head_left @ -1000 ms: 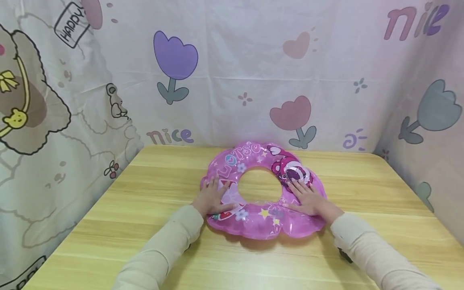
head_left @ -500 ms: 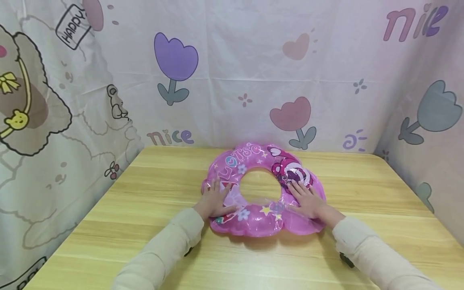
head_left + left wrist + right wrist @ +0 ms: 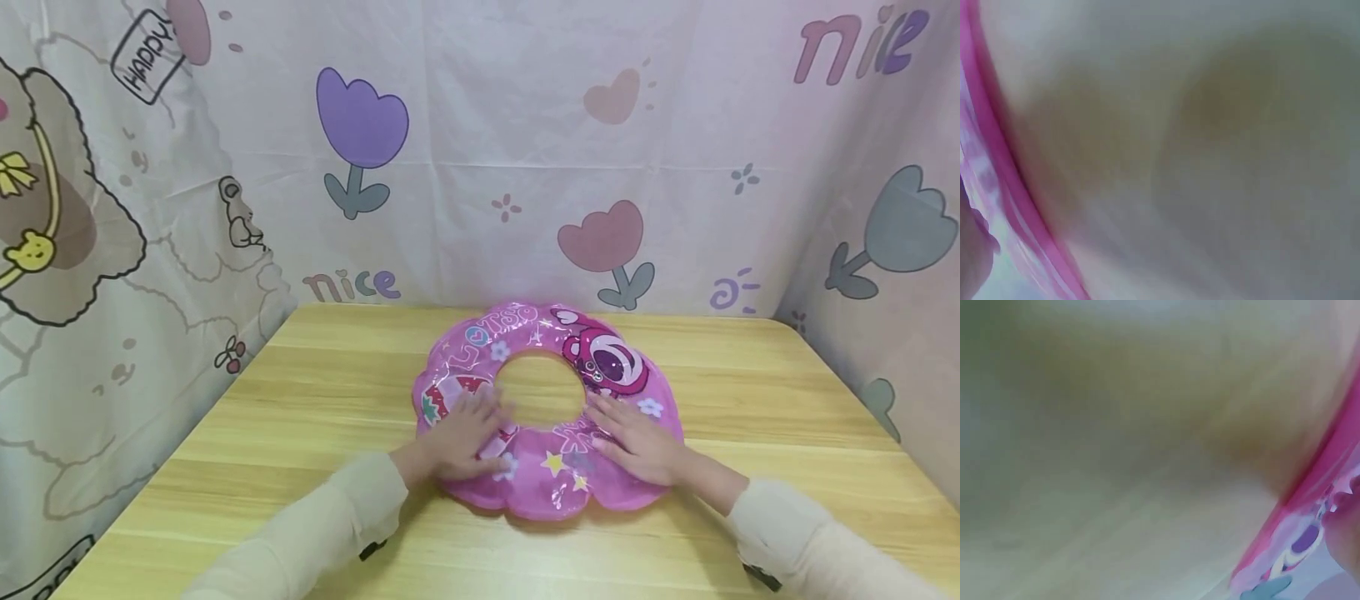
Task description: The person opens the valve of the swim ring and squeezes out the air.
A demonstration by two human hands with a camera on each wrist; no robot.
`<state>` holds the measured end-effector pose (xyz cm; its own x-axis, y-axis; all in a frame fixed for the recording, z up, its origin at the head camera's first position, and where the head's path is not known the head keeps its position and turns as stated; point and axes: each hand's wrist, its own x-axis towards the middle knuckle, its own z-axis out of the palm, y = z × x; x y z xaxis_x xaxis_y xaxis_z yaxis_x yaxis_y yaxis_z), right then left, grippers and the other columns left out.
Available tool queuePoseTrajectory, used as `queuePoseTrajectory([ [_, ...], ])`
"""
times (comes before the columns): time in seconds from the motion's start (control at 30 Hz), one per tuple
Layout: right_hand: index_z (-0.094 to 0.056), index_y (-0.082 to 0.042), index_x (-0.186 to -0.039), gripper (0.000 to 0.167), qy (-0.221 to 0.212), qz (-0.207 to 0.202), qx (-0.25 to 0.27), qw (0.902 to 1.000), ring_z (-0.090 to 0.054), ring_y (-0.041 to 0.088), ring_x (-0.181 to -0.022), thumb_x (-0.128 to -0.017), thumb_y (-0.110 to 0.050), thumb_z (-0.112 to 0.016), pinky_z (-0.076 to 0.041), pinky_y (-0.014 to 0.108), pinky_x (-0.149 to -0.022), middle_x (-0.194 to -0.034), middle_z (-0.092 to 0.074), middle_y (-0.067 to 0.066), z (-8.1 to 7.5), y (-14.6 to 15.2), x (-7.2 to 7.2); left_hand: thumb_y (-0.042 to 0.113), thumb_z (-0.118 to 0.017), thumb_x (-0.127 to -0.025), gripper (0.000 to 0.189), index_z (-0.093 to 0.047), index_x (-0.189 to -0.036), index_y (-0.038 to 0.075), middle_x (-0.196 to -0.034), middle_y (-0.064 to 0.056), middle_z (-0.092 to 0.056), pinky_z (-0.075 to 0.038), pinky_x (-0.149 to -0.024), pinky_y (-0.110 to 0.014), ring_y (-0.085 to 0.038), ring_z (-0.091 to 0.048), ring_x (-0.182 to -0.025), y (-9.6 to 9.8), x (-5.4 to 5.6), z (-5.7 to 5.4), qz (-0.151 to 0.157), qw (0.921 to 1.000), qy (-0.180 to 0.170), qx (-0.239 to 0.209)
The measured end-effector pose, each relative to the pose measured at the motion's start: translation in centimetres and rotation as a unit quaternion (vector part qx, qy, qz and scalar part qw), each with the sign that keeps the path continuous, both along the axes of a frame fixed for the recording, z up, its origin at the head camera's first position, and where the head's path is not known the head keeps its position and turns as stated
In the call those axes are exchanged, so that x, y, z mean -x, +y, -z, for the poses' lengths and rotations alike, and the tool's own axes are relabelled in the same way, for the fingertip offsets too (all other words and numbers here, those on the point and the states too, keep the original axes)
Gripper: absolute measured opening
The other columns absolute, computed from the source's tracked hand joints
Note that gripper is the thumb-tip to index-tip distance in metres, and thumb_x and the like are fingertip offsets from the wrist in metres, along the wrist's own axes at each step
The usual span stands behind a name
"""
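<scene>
A pink inflatable swim ring (image 3: 551, 492) with a scalloped edge and bear, strawberry and star prints lies on the wooden table. Over its near left part is my left hand (image 3: 465, 437), fingers spread and slightly blurred, the tips close to the centre hole. My right hand (image 3: 637, 442) rests on the near right part, its fingers stretched towards the hole below the printed bear. In the left wrist view the ring's pink edge (image 3: 1013, 181) runs down the left side; the right wrist view has the ring (image 3: 1310, 487) at its right border with a few fingertips.
The wooden table (image 3: 300, 467) extends round the ring on all sides. Behind and beside it hangs a printed cloth (image 3: 480, 125) with tulips and cartoon animals, meeting the table's far edge.
Both hands have shifted on the ring: the left inward towards the hole, the right slightly nearer me. The ring looks fuller and flatter now, its near edge lower in view and the bear print uncovered.
</scene>
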<state>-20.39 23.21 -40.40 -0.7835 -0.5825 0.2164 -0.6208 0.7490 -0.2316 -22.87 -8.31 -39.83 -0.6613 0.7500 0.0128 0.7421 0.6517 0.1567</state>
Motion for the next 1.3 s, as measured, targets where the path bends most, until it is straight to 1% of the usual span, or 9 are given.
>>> queuePoseTrajectory([
  [0.07, -0.039, 0.000, -0.139, 0.052, -0.005, -0.016, -0.006, 0.9998, -0.028, 0.044, -0.134, -0.096, -0.028, -0.046, -0.025, 0.056, -0.107, -0.147, -0.030, 0.023, 0.2, -0.3, -0.7, 0.073, -0.019, -0.087, 0.086, -0.010, -0.150, 0.016, -0.155, -0.021, 0.002, -0.004, -0.110, -0.064, -0.045, 0.000, -0.141, 0.8, -0.9, 0.1, 0.031, 0.9994, -0.016, -0.006],
  [0.13, -0.035, -0.001, -0.141, 0.054, -0.016, -0.017, -0.019, 0.9995, -0.024, 0.044, -0.136, -0.097, -0.030, -0.044, -0.021, 0.056, -0.109, -0.149, -0.028, 0.022, 0.6, -0.5, -1.1, 0.074, -0.021, -0.086, 0.083, -0.008, -0.151, 0.023, -0.155, -0.021, 0.004, -0.002, -0.107, -0.068, -0.048, 0.001, -0.140, 1.4, -1.6, 0.3, 0.037, 0.9989, -0.029, -0.006],
  [0.33, -0.030, 0.000, -0.143, 0.056, -0.031, -0.010, -0.064, 0.9974, -0.017, 0.045, -0.138, -0.098, -0.031, -0.040, -0.016, 0.059, -0.110, -0.150, -0.023, 0.023, 1.0, -1.3, -1.8, 0.067, -0.040, -0.087, 0.077, -0.008, -0.149, 0.035, -0.156, -0.019, 0.002, -0.002, -0.105, -0.071, -0.050, -0.002, -0.139, 2.6, -2.5, 1.2, -0.002, 0.9996, -0.016, 0.024],
  [0.63, -0.028, -0.002, -0.144, 0.062, -0.041, 0.006, -0.088, 0.9952, -0.014, 0.044, -0.139, -0.096, -0.039, -0.041, -0.013, 0.059, -0.112, -0.152, -0.019, 0.023, 1.0, -1.8, -2.0, 0.073, -0.038, -0.082, 0.077, -0.014, -0.147, 0.040, -0.156, -0.017, -0.001, -0.002, -0.104, -0.072, -0.051, -0.003, -0.138, 3.6, -3.0, 1.0, -0.026, 0.9971, 0.005, 0.071],
  [0.77, -0.030, -0.003, -0.144, 0.064, -0.020, 0.013, -0.098, 0.9949, -0.018, 0.043, -0.139, -0.095, -0.042, -0.043, -0.015, 0.058, -0.112, -0.151, -0.022, 0.023, 1.1, -1.9, -2.0, 0.073, -0.034, -0.083, 0.073, -0.021, -0.146, 0.038, -0.156, -0.017, -0.008, -0.003, -0.104, -0.072, -0.048, -0.008, -0.140, 4.2, -3.6, 0.5, -0.040, 0.9953, 0.029, 0.083],
  [0.93, -0.036, -0.001, -0.141, 0.063, 0.019, 0.006, -0.098, 0.9949, -0.025, 0.045, -0.136, -0.093, -0.039, -0.047, -0.021, 0.059, -0.109, -0.148, -0.028, 0.024, 1.5, -1.9, -2.1, 0.076, -0.028, -0.083, 0.085, -0.023, -0.148, 0.021, -0.155, -0.019, -0.007, -0.003, -0.106, -0.070, -0.045, -0.005, -0.141, 6.0, -5.0, 0.3, -0.083, 0.9944, -0.014, 0.063],
  [1.03, -0.035, -0.002, -0.141, 0.062, 0.021, 0.008, -0.104, 0.9944, -0.024, 0.044, -0.137, -0.093, -0.038, -0.047, -0.021, 0.058, -0.109, -0.149, -0.027, 0.023, 1.6, -1.8, -2.0, 0.080, -0.030, -0.079, 0.096, -0.021, -0.149, 0.015, -0.155, -0.019, -0.009, -0.006, -0.105, -0.071, -0.044, -0.006, -0.141, 7.0, -5.7, 0.2, -0.115, 0.9904, -0.027, 0.072],
  [1.17, -0.033, -0.003, -0.143, 0.062, 0.013, 0.010, -0.110, 0.9937, -0.021, 0.042, -0.138, -0.093, -0.038, -0.046, -0.017, 0.056, -0.111, -0.151, -0.025, 0.021, 1.6, -1.7, -2.0, 0.084, -0.034, -0.074, 0.101, -0.022, -0.148, 0.016, -0.155, -0.018, -0.012, -0.009, -0.103, -0.073, -0.044, -0.009, -0.141, 7.4, -6.1, 0.4, -0.140, 0.9856, -0.007, 0.095],
  [1.3, -0.034, -0.003, -0.142, 0.064, 0.018, 0.010, -0.108, 0.9939, -0.023, 0.041, -0.138, -0.093, -0.042, -0.046, -0.018, 0.057, -0.111, -0.151, -0.026, 0.020, 1.5, -1.7, -2.1, 0.086, -0.033, -0.072, 0.102, -0.025, -0.148, 0.018, -0.155, -0.017, -0.015, -0.011, -0.102, -0.074, -0.044, -0.011, -0.141, 7.5, -6.1, 0.8, -0.141, 0.9827, 0.026, 0.118],
])
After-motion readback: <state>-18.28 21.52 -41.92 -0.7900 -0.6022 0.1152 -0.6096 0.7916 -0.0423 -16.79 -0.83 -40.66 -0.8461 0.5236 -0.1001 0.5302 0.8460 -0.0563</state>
